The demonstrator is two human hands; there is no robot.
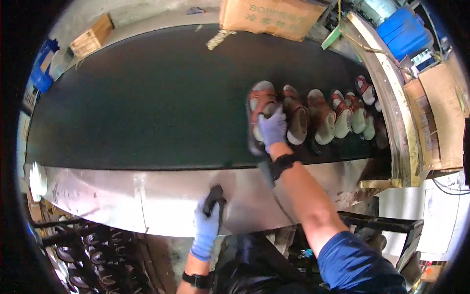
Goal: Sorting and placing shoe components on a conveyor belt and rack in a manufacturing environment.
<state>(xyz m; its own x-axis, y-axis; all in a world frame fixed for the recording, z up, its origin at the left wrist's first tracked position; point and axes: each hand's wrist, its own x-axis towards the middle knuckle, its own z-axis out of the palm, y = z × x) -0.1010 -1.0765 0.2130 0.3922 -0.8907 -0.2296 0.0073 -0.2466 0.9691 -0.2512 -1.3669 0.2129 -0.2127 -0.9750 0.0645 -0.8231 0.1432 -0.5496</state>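
My right hand [273, 126], in a pale lilac glove, reaches over the dark conveyor belt [147, 103]. Its fingers are closed on the heel end of a reddish-brown sandal [261, 98] with a light insole, slightly blurred. Several similar brown sandals [320, 115] stand in a row to the right of it. Nearer to me, my left hand [207, 225], in a pale blue glove, is closed around a small black object [214, 200] above the metal ledge; its kind is unclear.
A metal ledge [98, 193] runs along the belt's near side. A large cardboard box [271, 17] sits beyond the far edge. To the right rise a wooden board [391, 78] and cartons [435, 112]. Racks of dark shoes [98, 259] stand below left.
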